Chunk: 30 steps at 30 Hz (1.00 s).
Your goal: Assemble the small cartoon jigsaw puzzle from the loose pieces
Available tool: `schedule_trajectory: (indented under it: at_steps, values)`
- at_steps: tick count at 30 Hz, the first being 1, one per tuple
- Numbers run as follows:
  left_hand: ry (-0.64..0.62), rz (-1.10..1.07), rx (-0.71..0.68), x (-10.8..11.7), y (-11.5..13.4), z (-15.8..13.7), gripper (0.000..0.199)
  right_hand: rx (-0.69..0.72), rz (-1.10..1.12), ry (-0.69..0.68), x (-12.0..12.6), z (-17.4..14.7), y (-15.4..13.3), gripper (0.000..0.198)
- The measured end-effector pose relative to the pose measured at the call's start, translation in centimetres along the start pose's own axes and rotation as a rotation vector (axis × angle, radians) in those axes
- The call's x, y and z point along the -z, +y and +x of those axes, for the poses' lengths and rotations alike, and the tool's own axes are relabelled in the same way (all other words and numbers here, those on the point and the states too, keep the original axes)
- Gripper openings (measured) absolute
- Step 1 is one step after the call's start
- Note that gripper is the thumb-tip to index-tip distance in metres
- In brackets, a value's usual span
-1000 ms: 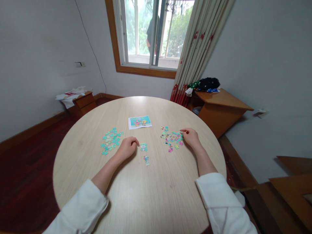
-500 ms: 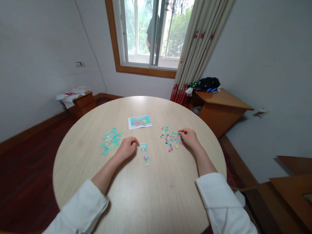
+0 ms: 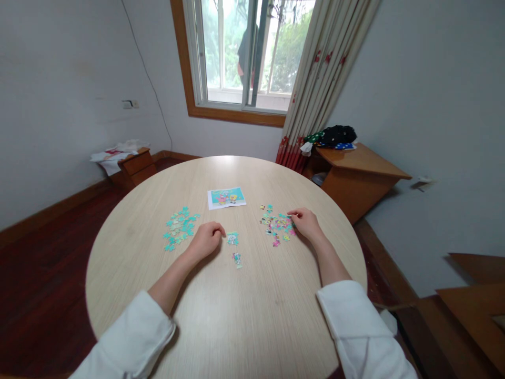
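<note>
Looking down, found a pale round table (image 3: 244, 316), large enough to keep everything apart. Counted two spreads of jigsaw pieces: a mostly turquoise spread (image 3: 180, 228) at left and a mixed-colour spread (image 3: 281, 222) at right, apparently parted by colour and kept within each arm's reach. Recorded a picture card (image 3: 228, 198) lying flat beyond and between both, likely for easy viewing. Saw hands well apart: left hand (image 3: 207, 239) loosely curled, index fingertip just beside a larger cluster (image 3: 232, 239), perhaps parked there as a steady; right hand (image 3: 307, 222) at the outer edge of the mixed spread, thumb and forefinger drawn close, suggesting fine picking. Logged a smaller cluster (image 3: 236, 259) last, nearer the body, probably centred to serve either hand. Lost the table's near edge to white sleeves (image 3: 126, 337) and the bottom of view. Could not see palms or folded fingers; could not tell of anything gripped in either hand. Failed to make out fine prints and overlaps within the mixed spread.
</note>
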<state>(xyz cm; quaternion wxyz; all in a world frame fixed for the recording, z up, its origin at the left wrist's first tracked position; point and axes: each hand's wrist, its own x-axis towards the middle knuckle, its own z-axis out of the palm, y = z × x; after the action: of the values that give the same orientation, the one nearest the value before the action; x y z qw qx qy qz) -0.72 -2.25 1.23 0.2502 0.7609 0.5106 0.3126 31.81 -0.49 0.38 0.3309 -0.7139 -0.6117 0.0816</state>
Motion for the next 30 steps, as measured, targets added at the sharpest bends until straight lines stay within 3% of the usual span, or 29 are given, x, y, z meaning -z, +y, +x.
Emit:
schedule_trajectory:
  at_steps: [30]
  values:
    - [-0.001, -0.001, -0.012, -0.11, -0.26, 0.07, 0.026, -0.012, -0.016, -0.015, -0.2, 0.0, -0.37, 0.026]
